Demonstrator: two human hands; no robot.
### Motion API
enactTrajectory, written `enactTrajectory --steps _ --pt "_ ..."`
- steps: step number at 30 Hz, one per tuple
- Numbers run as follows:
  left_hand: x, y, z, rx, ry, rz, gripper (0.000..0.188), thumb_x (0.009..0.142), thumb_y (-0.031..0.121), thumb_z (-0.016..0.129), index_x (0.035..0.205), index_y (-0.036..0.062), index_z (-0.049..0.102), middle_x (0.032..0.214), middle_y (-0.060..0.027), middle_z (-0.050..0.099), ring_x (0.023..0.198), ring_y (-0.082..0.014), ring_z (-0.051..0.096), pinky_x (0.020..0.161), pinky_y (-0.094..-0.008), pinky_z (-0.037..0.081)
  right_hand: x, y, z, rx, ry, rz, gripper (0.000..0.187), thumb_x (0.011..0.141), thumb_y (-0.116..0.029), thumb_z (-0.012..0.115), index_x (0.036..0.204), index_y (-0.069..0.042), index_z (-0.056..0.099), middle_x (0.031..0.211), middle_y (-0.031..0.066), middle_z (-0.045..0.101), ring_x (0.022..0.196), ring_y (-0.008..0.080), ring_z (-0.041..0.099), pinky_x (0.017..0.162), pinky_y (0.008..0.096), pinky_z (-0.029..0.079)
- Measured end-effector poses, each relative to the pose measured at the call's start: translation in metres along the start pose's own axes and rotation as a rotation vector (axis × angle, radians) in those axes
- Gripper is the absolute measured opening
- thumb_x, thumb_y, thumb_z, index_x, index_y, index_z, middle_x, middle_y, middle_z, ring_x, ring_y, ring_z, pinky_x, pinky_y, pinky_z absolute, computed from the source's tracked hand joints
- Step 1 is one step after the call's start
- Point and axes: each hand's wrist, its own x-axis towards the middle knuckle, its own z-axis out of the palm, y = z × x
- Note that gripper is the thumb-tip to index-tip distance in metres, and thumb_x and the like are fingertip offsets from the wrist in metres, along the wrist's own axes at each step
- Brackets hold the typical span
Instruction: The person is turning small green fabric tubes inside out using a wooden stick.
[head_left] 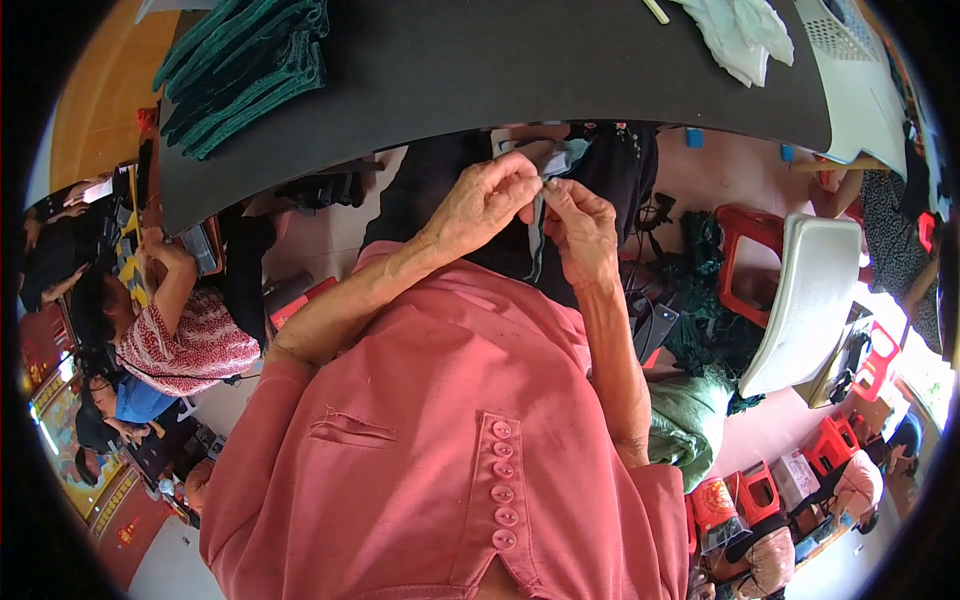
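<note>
View: was taken from the head, looking down over a pink-red shirt [430, 385] toward the bench [500, 70].
Strip [538, 240]: was found in the gap between the shirt and the near edge of the bench, held clear of the bench top; appeared narrow, greyish, with a darker green edge.
Left hand [488, 200]: was closed in a pinch on the strip, with thumb and fingertips brought together.
Right hand [583, 225]: was likewise pinching the strip, with fingers curled in, just beside the left fingertips.
Pinch point: was partly hidden by the fingertips; could not be checked for a needle, pin or thread.
Step in hand: was judged to be close fingertip work on the strip, perhaps parting or aligning an edge.
Next move: was judged to call for one firm pinch and a small, careful shift of the other, without twisting.
Long axis: ran nearly up and down the view, away from the wearer.
Lower end: hung free below the pinch, pointing toward the shirt.
Upper end: could not be confirmed as joined to the pale grey and teal cloth [562, 160] just beyond the fingertips.
Bench load: included folded dark green velvet [250, 75] at left and white cloth [742, 35] at right, both well apart from the strip.
</note>
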Motion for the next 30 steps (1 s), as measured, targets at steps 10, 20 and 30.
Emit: enactTrajectory --steps 10,20,30 --pt "0.002 0.006 -0.007 0.207 -0.028 -0.097 0.015 0.083 0.014 0.053 0.082 -0.0002 0.053 0.060 -0.0032 0.055 0.055 -0.0104 0.048 0.052 -0.0260 0.040 -0.001 0.002 0.010 -0.083 0.092 -0.159 0.013 0.088 -0.010 0.060 0.087 0.001 0.066 0.070 0.0024 0.062 0.058 0.0066 0.053 0.055 0.0188 0.044" --pt "0.005 -0.014 -0.016 -0.237 -0.157 -0.241 0.016 0.084 0.015 0.052 0.088 0.0002 0.056 0.064 -0.0040 0.056 0.063 -0.0113 0.055 0.061 -0.0262 0.043 0.005 0.009 -0.002 0.106 -0.009 0.023 0.013 0.086 -0.016 0.063 0.080 -0.005 0.062 0.067 -0.0030 0.058 0.057 0.0035 0.048 0.053 0.0175 0.038" --pt "-0.002 0.001 0.000 0.408 0.125 0.305 0.005 0.079 0.000 0.053 0.084 -0.0008 0.055 0.065 -0.0128 0.054 0.059 -0.0238 0.054 0.055 -0.0324 0.044 0.010 0.010 -0.001 -0.120 -0.032 -0.158 0.013 0.083 -0.007 0.064 0.075 -0.004 0.055 0.064 -0.0034 0.052 0.058 0.0043 0.046 0.054 0.0198 0.039"
